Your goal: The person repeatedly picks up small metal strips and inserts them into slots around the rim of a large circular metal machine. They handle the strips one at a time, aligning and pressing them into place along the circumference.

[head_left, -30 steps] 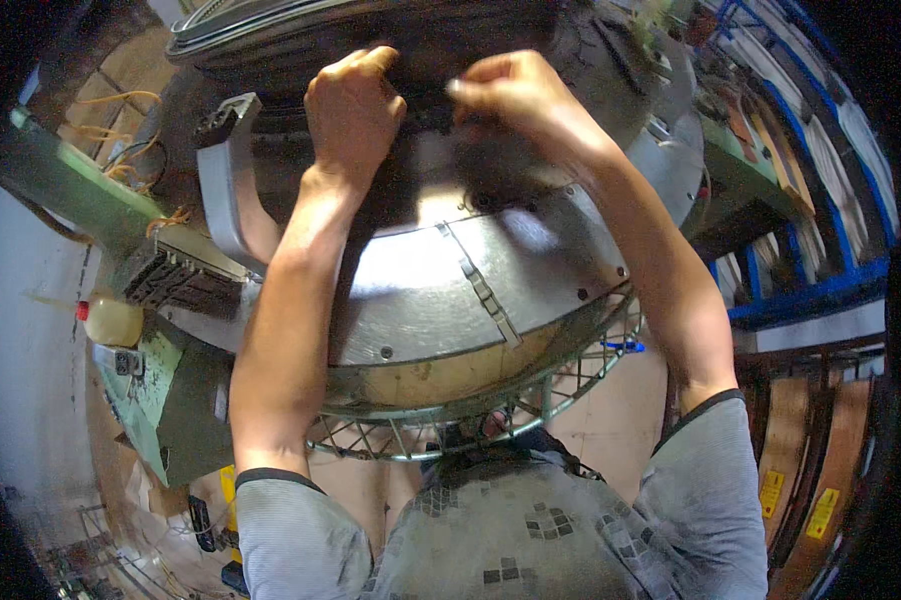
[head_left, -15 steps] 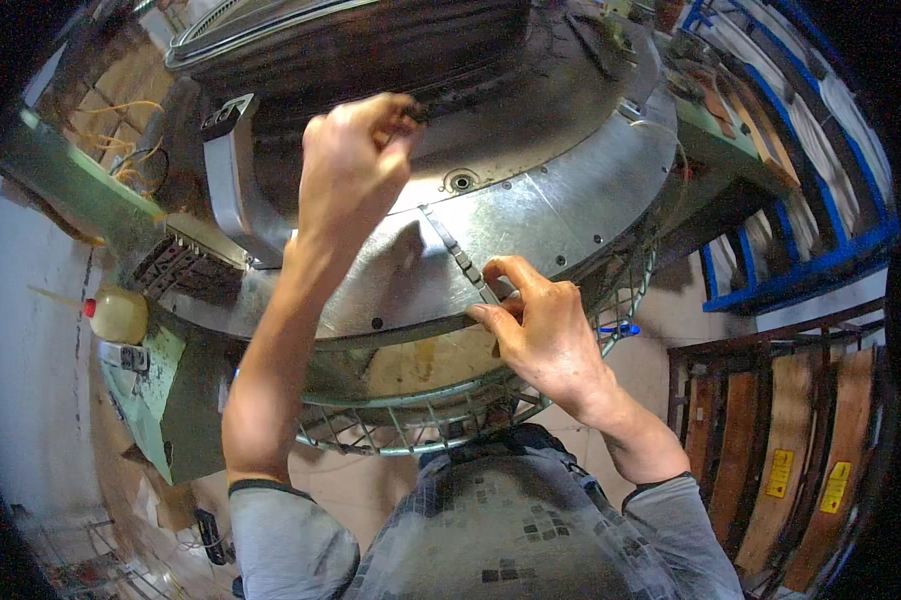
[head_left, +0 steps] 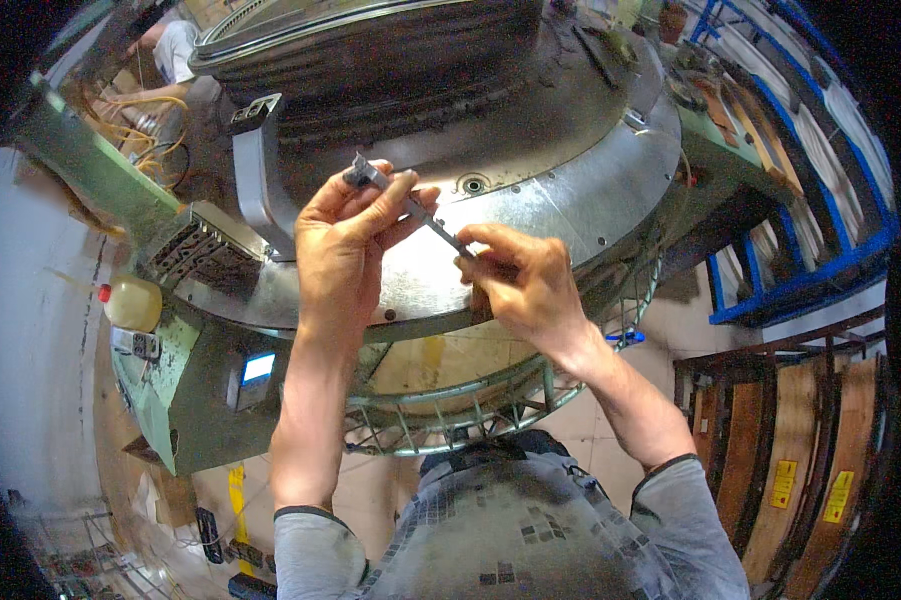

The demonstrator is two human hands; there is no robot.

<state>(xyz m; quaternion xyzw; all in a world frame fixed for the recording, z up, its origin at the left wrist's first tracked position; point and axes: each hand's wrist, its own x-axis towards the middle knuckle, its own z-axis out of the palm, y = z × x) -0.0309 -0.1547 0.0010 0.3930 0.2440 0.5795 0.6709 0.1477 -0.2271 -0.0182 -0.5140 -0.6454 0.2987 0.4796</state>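
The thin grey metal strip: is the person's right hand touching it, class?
Touching. The head view shows the right hand pinching the lower end of the thin grey metal strip between its fingertips; the left hand grips its upper end.

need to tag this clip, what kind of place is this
Most likely a factory floor or machine workshop. A big round metal machine fills the view, blue steel racks stand at the right, and both hands, left hand and right hand, hold a thin metal part over it.
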